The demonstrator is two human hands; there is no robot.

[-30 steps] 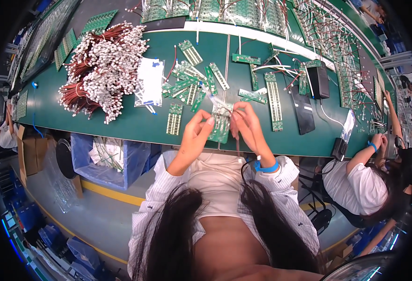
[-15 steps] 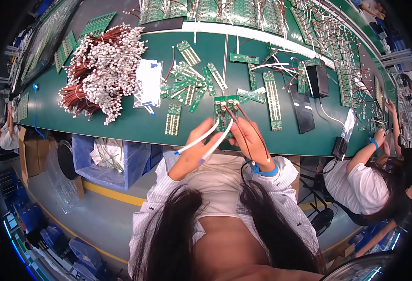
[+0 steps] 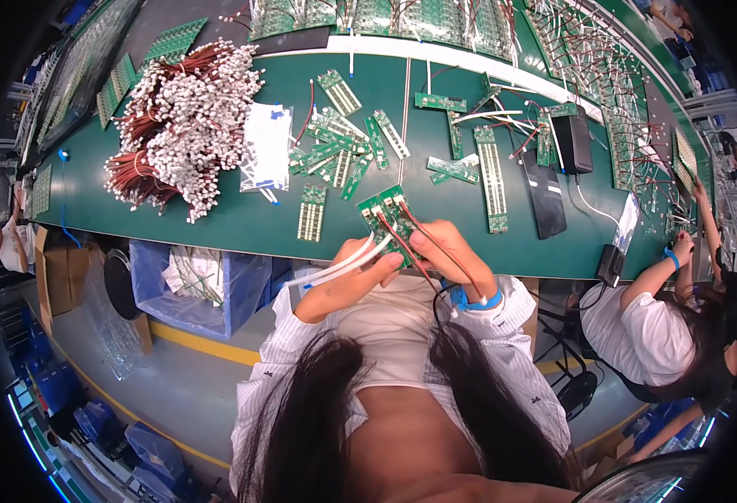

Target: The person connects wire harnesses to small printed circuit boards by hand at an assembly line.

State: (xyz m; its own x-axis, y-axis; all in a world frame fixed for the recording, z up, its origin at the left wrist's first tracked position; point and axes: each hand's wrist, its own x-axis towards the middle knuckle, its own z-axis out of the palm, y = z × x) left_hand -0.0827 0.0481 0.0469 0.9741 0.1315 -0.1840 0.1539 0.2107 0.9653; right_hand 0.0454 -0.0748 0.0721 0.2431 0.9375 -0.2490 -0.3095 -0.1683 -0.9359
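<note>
Both my hands grip a green circuit board (image 3: 371,204) just above the near edge of the table. My left hand (image 3: 353,277) holds its lower left side, thumb laid across the front. On the opposite side, my right hand (image 3: 445,254) pinches the board with thumb and fingers. Two white flat cables (image 3: 341,268) run from the board over my left hand. Dark red wires (image 3: 444,241) cross my right hand from the upper part of the board. Beyond my hands lies a loose pile of small circuit boards (image 3: 335,149). A blue band circles my right wrist.
Bundles of red wires with white connectors (image 3: 186,126) heap at the left, beside a bag of white cables (image 3: 266,151). Black adapter-like box (image 3: 573,144) and wired boards lie right. A blue bin (image 3: 209,289) stands below the table edge. Another person (image 3: 649,323) works at the right.
The held circuit board has tilted, its top swinging to the left and slightly down. My left thumb now lies over the board's lower part, and the white cables have swung further left.
</note>
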